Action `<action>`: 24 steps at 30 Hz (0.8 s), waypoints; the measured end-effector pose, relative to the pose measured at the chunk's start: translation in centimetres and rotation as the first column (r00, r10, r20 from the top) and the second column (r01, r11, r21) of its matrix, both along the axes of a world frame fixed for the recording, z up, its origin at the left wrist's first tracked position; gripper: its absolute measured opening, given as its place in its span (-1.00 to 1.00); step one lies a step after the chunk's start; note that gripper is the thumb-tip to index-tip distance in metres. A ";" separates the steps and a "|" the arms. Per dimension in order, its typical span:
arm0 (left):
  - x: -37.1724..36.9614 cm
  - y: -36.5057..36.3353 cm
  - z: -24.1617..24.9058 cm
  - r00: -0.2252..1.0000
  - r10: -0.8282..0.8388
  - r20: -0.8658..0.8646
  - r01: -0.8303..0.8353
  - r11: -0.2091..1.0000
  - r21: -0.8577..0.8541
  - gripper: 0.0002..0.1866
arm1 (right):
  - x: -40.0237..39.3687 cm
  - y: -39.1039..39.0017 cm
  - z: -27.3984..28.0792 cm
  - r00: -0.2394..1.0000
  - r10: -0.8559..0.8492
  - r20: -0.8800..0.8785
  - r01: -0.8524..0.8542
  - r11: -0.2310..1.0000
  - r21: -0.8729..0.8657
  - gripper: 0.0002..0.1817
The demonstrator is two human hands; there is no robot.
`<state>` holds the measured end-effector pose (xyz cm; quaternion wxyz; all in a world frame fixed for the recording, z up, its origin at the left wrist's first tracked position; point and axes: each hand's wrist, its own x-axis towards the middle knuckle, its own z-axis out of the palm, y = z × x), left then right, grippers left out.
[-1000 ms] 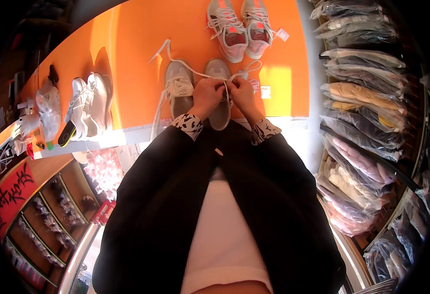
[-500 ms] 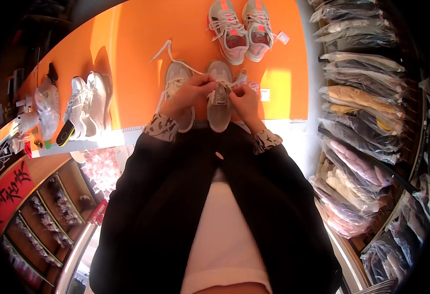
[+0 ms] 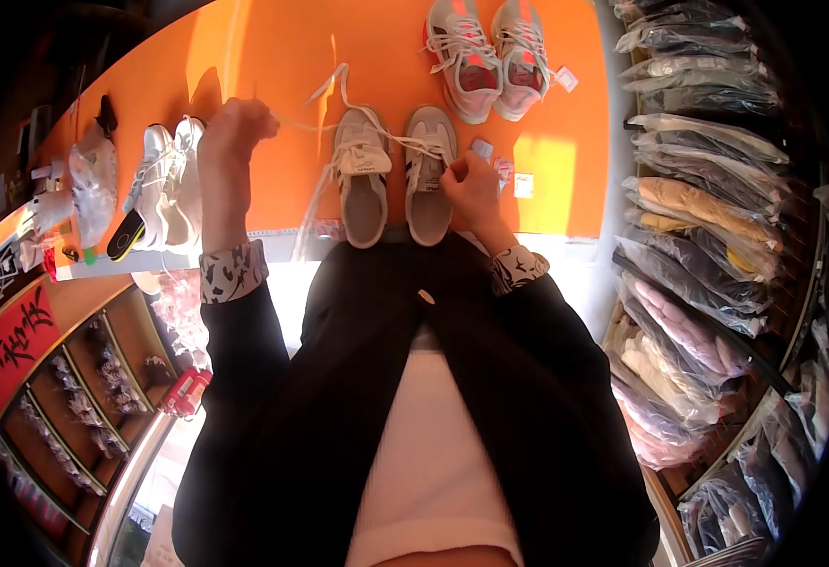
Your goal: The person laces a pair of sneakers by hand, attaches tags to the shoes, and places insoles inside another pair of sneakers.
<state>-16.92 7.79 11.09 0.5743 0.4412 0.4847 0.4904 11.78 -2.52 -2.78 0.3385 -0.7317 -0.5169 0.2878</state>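
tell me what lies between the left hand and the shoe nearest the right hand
In the head view, the pair's other shoe, some orange tabletop and a pale lace lie between the left hand and that shoe.

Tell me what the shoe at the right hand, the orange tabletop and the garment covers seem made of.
Shoe: perhaps suede or leather, matte; its toe shows little shine.
Tabletop: possibly laminate or sheeting, smooth; even orange, no visible grain.
Covers: likely clear plastic film, glossy; see-through, creased, with bright glints.
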 end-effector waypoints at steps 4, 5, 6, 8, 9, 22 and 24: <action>6.8 -1.4 -3.8 0.849 -0.277 -0.450 0.303 0.953 -0.015 -0.83 | -0.4 0.4 1.5 0.998 0.012 -0.061 -0.017 0.996 -0.085 -0.90; 8.0 -1.7 -5.4 0.779 -0.286 -0.557 0.366 0.930 0.034 -0.79 | -0.5 0.4 1.3 0.998 0.017 -0.061 -0.022 0.996 -0.086 -0.90; 8.9 -1.8 -7.3 0.660 -0.246 -0.709 0.421 0.904 0.079 -0.84 | -0.6 0.4 0.9 0.999 0.053 -0.007 -0.053 0.998 -0.041 -0.90; 10.2 -2.3 -10.4 0.487 -0.205 -0.849 0.532 0.840 0.103 -0.88 | -0.7 0.3 0.7 0.995 0.086 0.051 -0.086 0.996 0.002 -0.88; 10.8 -2.5 -11.0 0.297 -0.129 -0.946 0.640 0.762 0.097 -0.92 | -0.8 0.3 0.8 0.988 0.106 0.116 -0.106 0.994 -0.006 -0.86; 14.8 -2.4 -6.7 0.940 -0.133 -0.315 0.267 0.861 0.434 -0.86 | -0.8 2.4 8.8 0.529 0.142 -0.837 -0.078 0.990 0.119 -0.80; 15.1 -2.6 -6.0 0.972 -0.233 -0.012 0.232 0.959 0.164 -0.90 | 0.6 2.4 9.4 0.540 0.150 -0.828 -0.134 0.987 0.091 -0.82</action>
